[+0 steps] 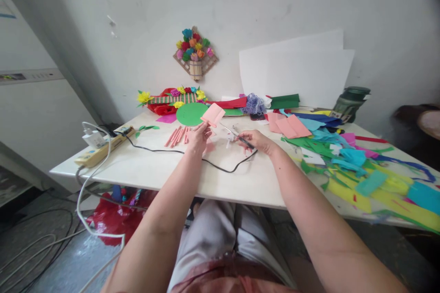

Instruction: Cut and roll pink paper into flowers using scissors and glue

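My left hand (pixel 202 134) pinches a square of pink paper (pixel 214 113) by its lower edge and holds it above the table. In my right hand (pixel 257 141) is a pair of scissors (pixel 244 140), its blades pointing left toward the paper. The blades look apart from the paper. Several thin pink paper rolls (pixel 177 136) lie on the table just left of my left hand. Another piece of pink paper lies partly hidden below that hand. A black cord (pixel 220 167) crosses the white table (pixel 220 185) in front of my hands.
A power strip (pixel 103 149) with a white charger (pixel 92 138) sits at the left edge. Coloured paper scraps (pixel 347 160) and pink sheets (pixel 293 126) spread over the right side. Behind are a green disc (pixel 191 113), purple yarn (pixel 253 103) and a dark bottle (pixel 349 103).
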A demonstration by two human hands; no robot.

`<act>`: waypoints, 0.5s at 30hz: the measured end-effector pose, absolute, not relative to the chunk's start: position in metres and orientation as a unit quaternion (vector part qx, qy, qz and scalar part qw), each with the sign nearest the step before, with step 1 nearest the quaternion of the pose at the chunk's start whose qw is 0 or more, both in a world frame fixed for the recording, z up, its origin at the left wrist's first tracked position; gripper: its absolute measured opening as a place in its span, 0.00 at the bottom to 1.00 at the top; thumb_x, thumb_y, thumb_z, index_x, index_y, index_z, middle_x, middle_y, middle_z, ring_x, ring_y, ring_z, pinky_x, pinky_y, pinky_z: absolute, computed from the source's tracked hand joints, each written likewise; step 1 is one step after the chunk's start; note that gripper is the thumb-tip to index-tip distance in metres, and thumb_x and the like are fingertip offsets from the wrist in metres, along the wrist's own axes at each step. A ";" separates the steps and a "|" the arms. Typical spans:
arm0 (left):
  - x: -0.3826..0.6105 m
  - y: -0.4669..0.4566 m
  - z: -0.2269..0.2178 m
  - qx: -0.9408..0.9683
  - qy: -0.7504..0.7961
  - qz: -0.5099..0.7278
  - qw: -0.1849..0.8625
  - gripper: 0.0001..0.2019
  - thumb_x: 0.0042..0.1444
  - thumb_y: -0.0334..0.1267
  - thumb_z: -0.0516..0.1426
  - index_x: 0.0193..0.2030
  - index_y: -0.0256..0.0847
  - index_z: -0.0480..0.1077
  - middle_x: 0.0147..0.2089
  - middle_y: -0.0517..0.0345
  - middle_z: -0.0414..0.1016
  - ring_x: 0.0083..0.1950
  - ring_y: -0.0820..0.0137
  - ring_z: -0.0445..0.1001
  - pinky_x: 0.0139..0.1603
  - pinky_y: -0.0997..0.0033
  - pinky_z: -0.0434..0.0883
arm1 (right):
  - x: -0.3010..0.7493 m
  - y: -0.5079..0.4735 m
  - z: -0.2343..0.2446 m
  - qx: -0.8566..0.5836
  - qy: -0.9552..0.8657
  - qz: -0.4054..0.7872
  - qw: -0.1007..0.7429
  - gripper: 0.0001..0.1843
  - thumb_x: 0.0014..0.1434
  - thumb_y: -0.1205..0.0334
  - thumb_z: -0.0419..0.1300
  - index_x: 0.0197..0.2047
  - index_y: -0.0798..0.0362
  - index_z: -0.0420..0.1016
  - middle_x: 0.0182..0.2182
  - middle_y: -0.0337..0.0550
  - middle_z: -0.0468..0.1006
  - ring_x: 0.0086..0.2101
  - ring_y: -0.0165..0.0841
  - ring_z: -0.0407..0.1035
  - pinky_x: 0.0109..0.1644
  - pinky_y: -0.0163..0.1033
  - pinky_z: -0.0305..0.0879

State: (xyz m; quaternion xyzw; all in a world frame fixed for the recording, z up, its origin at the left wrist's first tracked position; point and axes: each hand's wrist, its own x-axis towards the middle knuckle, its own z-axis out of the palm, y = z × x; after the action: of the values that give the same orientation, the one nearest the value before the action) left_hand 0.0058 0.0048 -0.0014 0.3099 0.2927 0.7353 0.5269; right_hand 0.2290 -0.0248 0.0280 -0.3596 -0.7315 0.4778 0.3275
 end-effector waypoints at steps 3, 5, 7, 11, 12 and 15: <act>0.007 0.006 -0.002 0.320 0.290 0.732 0.527 0.08 0.41 0.35 0.65 0.27 0.35 0.72 0.25 0.60 0.72 0.22 0.81 0.67 0.27 0.79 0.67 | 0.226 -0.021 0.023 -0.369 -0.733 0.468 0.328 0.17 0.41 0.57 0.67 0.34 0.58 0.76 0.14 0.34 0.70 0.13 0.26 0.63 0.15 0.31 0.59; 0.007 0.007 -0.003 0.328 0.295 0.729 0.524 0.08 0.41 0.35 0.66 0.27 0.35 0.72 0.25 0.60 0.72 0.22 0.81 0.67 0.27 0.79 0.68 | 0.224 -0.020 0.022 -0.373 -0.731 0.469 0.328 0.17 0.41 0.57 0.67 0.34 0.58 0.76 0.14 0.34 0.70 0.13 0.27 0.63 0.14 0.32 0.60; 0.007 0.007 -0.004 0.336 0.300 0.724 0.523 0.08 0.41 0.35 0.65 0.27 0.35 0.72 0.25 0.60 0.72 0.22 0.80 0.67 0.27 0.78 0.68 | 0.223 -0.021 0.021 -0.375 -0.727 0.474 0.326 0.18 0.41 0.57 0.68 0.35 0.58 0.77 0.14 0.35 0.70 0.13 0.27 0.63 0.14 0.32 0.60; 0.008 0.009 -0.005 0.334 0.296 0.721 0.530 0.06 0.41 0.33 0.65 0.26 0.34 0.73 0.24 0.60 0.72 0.22 0.80 0.67 0.28 0.77 0.69 | 0.222 -0.022 0.021 -0.377 -0.728 0.474 0.321 0.18 0.40 0.57 0.68 0.35 0.59 0.78 0.14 0.35 0.70 0.12 0.26 0.62 0.14 0.32 0.60; 0.008 0.009 -0.005 0.329 0.295 0.722 0.532 0.06 0.41 0.32 0.65 0.26 0.34 0.73 0.24 0.60 0.72 0.22 0.80 0.68 0.28 0.77 0.69 | 0.221 -0.022 0.021 -0.378 -0.730 0.471 0.320 0.18 0.41 0.57 0.68 0.35 0.59 0.77 0.13 0.34 0.69 0.12 0.26 0.62 0.14 0.31 0.60; 0.009 0.009 -0.005 0.319 0.294 0.722 0.539 0.06 0.42 0.31 0.65 0.27 0.34 0.73 0.23 0.59 0.72 0.23 0.79 0.69 0.29 0.78 0.70 | 0.221 -0.022 0.021 -0.385 -0.732 0.467 0.312 0.19 0.42 0.56 0.68 0.35 0.59 0.77 0.13 0.33 0.69 0.12 0.24 0.61 0.14 0.30 0.59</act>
State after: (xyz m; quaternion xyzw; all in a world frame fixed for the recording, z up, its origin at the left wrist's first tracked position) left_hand 0.0089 0.0088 -0.0047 0.3195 0.2941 0.7217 0.5391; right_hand 0.2207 -0.0218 0.0213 -0.3852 -0.7318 0.4673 0.3124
